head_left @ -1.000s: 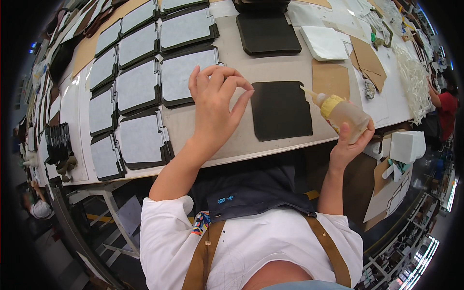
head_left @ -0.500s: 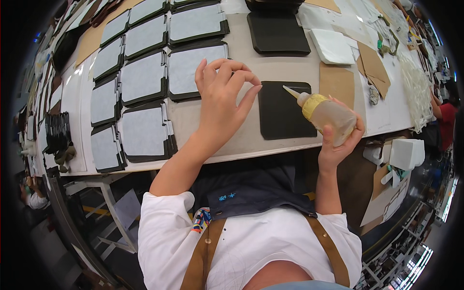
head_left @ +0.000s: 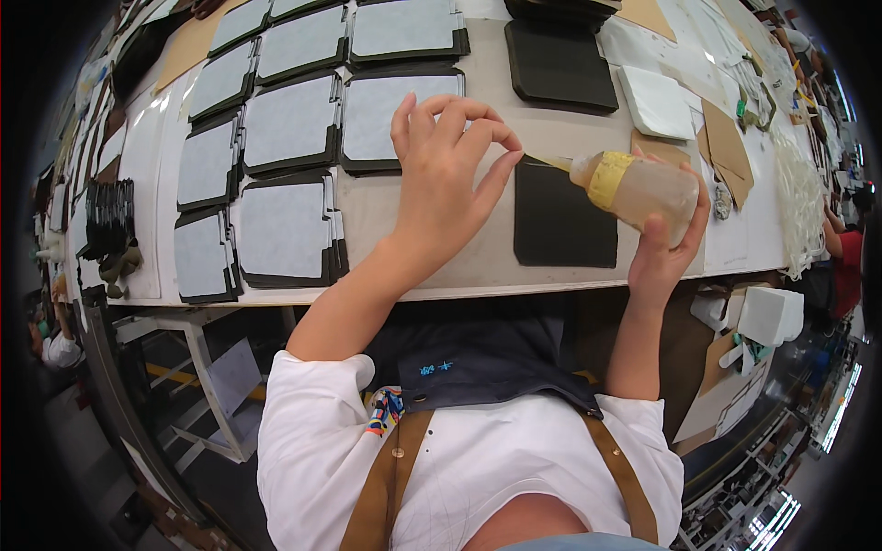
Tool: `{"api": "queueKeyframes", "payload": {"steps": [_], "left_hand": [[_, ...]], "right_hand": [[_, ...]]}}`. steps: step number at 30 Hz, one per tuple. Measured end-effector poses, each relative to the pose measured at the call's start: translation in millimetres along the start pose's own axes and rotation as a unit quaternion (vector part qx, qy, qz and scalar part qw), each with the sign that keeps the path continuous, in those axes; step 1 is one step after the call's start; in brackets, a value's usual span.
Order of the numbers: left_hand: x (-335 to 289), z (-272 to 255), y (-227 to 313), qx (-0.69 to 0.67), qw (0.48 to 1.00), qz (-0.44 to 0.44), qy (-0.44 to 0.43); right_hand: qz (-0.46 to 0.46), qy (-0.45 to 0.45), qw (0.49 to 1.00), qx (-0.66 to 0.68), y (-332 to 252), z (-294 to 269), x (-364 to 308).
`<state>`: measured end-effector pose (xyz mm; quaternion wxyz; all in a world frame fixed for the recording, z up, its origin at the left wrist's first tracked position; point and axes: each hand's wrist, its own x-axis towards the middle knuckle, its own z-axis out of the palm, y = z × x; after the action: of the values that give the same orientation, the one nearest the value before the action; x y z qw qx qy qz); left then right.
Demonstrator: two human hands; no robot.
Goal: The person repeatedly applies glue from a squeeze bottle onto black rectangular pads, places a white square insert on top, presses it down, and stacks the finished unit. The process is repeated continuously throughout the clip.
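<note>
My right hand point(head_left: 669, 248) is wrapped round a translucent squeeze bottle point(head_left: 657, 195) with a yellow band and a long thin nozzle. The bottle lies tilted in the air, its nozzle pointing left over the top edge of a black rectangular panel point(head_left: 565, 220). With thumb and forefinger pinched, my left hand point(head_left: 450, 174) is at the panel's top left corner, the other fingers raised. The nozzle tip comes right beside these fingertips. How much of the corner lies between them is hard to see.
Rows of black pieces topped with pale sheets point(head_left: 285, 225) cover the table's left side. Beyond the panel lies a stack of black panels point(head_left: 560, 69). White sheets point(head_left: 655, 101) and brown card point(head_left: 726, 147) lie on the right. The table's front edge point(head_left: 459, 292) is near me.
The whole view has shifted, so the table things sit further right. The bottle has tilted flatter, and its nozzle tip has moved left along the panel's top edge to my left fingertips.
</note>
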<state>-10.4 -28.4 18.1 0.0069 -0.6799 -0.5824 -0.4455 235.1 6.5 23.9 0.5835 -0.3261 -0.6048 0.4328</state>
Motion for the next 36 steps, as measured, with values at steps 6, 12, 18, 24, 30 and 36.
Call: {"api": "queueKeyframes", "payload": {"steps": [6, 12, 18, 24, 30, 36], "left_hand": [[2, -1, -1, 0.004, 1.0, 0.001, 0.011], [1, 0, -2, 0.006, 1.0, -0.001, 0.011], [1, 1, -2, 0.009, 1.0, 0.0, 0.009], [0, 4, -4, 0.017, 1.0, 0.003, 0.009], [-1, 6, -5, 0.012, 1.0, 0.002, 0.004], [-1, 7, -6, 0.004, 1.0, 0.001, -0.006]], "right_hand": [[0.077, -0.064, 0.995, 0.025, 10, -19, 30], [0.075, -0.093, 0.993, 0.018, 16, -16, 40], [0.093, -0.101, 0.99, 0.008, 20, -25, 44], [0.124, -0.135, 0.983, 0.02, 16, -32, 37], [0.152, -0.157, 0.976, -0.005, 4, -33, 18], [0.209, -0.036, 0.96, 0.184, 10, -60, 7]]}}
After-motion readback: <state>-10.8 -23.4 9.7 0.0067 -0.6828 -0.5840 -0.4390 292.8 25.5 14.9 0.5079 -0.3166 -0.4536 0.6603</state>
